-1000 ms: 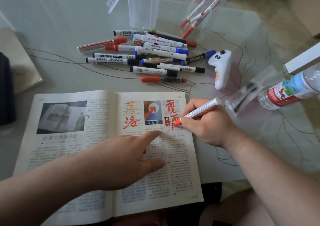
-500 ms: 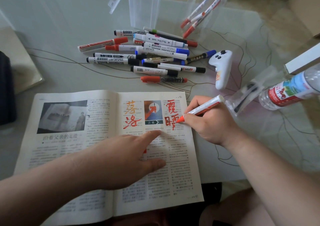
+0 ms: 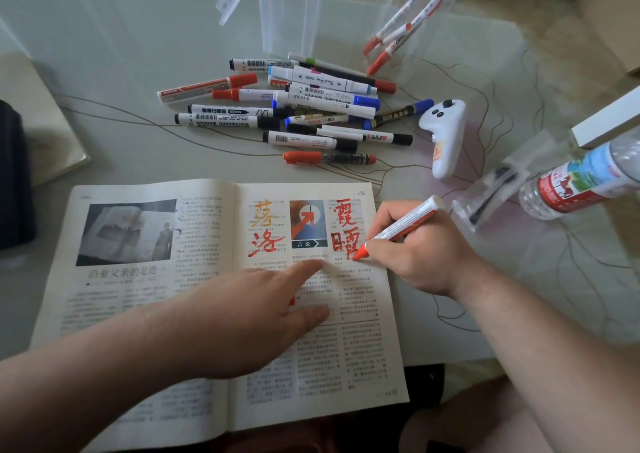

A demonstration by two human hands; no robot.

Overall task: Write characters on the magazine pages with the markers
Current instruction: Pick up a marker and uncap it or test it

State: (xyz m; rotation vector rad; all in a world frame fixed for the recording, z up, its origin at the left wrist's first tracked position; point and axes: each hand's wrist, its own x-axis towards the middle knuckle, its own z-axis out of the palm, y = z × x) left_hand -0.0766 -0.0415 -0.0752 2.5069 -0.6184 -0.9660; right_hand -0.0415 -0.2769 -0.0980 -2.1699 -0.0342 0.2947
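The open magazine lies at the near edge of the tabletop. On its right page, the tip of the red marker touches the lower red character near the outer edge. The right hand has its grip closed round the marker. The left hand presses flat on the same page, grip wide, fingers straight. Beyond the magazine's top edge lies a pile of markers. To the magazine's right lie a white controller and a water bottle.

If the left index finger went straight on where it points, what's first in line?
Probably the tip of the red marker gripped by the right hand, on the magazine page; only print lies between. Depth is unclear.
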